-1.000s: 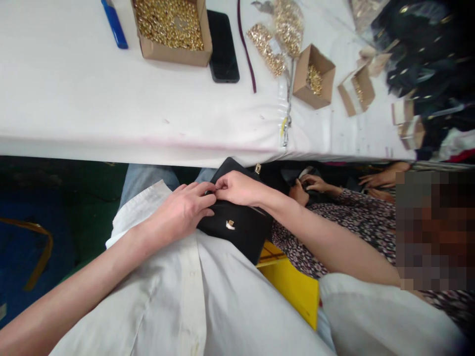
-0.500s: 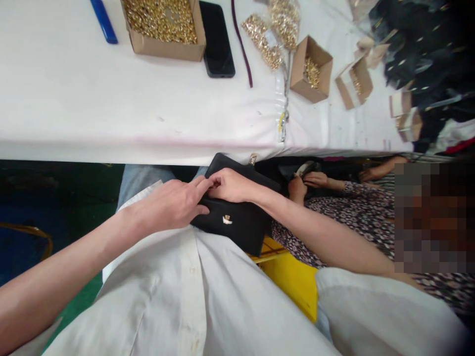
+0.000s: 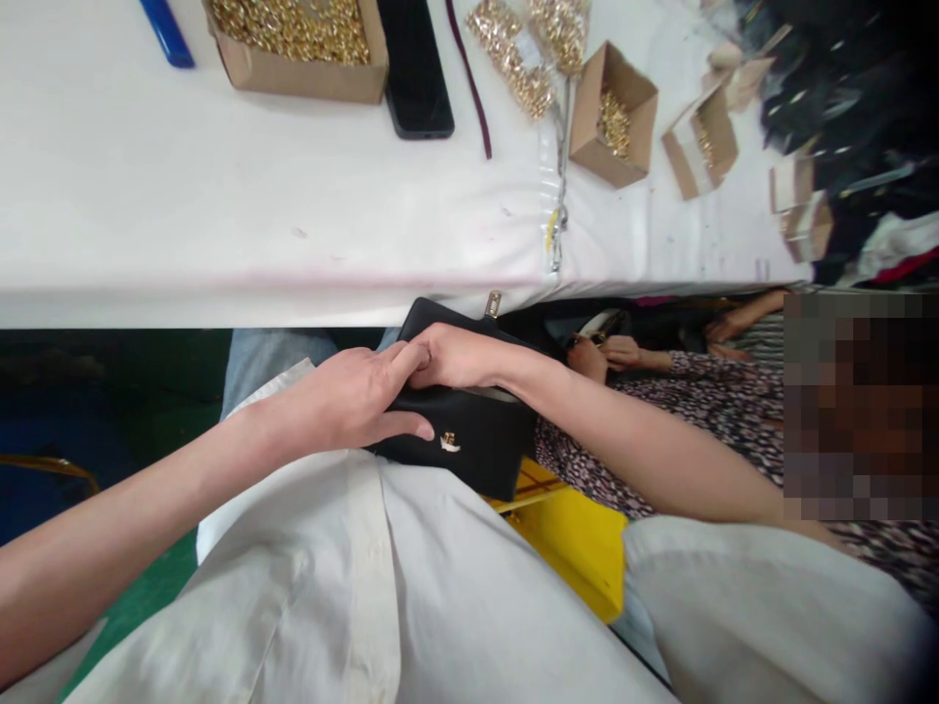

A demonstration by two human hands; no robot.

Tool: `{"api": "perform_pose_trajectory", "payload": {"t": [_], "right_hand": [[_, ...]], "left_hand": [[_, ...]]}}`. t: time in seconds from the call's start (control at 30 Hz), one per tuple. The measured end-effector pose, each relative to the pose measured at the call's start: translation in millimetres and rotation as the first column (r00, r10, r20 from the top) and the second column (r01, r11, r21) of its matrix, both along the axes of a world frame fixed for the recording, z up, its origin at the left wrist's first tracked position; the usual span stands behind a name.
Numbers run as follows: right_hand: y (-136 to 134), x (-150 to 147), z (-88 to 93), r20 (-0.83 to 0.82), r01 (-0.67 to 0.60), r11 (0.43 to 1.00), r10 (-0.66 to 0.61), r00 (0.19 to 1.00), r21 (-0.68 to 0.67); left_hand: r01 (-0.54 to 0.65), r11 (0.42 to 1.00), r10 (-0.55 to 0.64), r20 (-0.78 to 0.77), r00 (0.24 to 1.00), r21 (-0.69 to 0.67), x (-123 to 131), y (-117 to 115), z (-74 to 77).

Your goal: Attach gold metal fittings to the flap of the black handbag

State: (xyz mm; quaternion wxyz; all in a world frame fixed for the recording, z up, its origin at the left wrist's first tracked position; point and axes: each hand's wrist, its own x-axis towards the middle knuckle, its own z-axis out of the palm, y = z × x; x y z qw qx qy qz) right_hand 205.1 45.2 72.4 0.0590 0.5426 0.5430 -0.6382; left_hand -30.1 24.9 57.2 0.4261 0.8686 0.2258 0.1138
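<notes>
A small black handbag with a gold clasp on its front lies on my lap, just under the edge of the white table. My left hand grips the bag's left side, thumb across the front and fingers over the top. Curled over the bag's top edge, my right hand has its fingers pressed into the opening. A gold fitting sticks up at the bag's far edge.
On the table stand a cardboard box of gold metal parts, a black phone, a blue tool, clear bags of gold parts and smaller cardboard boxes. Another person's hands work to the right. A yellow stool is beside my lap.
My left hand has gone from pinching at the bag's top to gripping its side with the thumb across the front. My right hand has curled deeper over the top edge. The view shifted slightly.
</notes>
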Motion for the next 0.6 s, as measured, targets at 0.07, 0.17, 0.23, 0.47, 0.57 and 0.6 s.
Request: {"api": "perform_pose_trajectory", "payload": {"t": [0.07, 0.17, 0.23, 0.47, 0.57, 0.6], "right_hand": [[0.8, 4.0, -5.1, -0.075, -0.048, 0.998, 0.045, 0.996, -0.035], [-2.1, 6.7, -10.7, -0.151, -0.001, 0.993, -0.017, 0.988, -0.121], [-4.8, 6.1, -11.8, -0.216, 0.044, 0.984, -0.081, 0.973, -0.171], [-12.9, 5.4, -2.4, -0.118, 0.041, 0.998, -0.045, 0.992, -0.041], [-16.5, 6.6, -0.3, -0.110, 0.075, 0.995, -0.082, 0.991, -0.068], [-17.0, 6.9, -0.8, -0.117, 0.085, 0.993, -0.093, 0.989, -0.078]], "left_hand": [[-0.035, 0.999, 0.036, 0.024, 0.999, -0.040, -3.2, 0.0, -1.7], [-0.082, 0.986, 0.096, 0.094, 0.991, -0.142, -5.4, -2.6, -1.3], [-0.093, 0.971, 0.120, 0.113, 0.986, -0.221, -3.1, -4.1, 0.9], [0.046, 0.982, -0.038, 0.048, 0.998, -0.181, 6.8, 6.4, 16.3], [0.147, 0.984, -0.145, 0.030, 0.989, -0.101, 5.2, 6.7, 24.2], [0.151, 0.987, -0.152, -0.007, 0.988, -0.062, 5.4, 4.5, 27.2]]}}
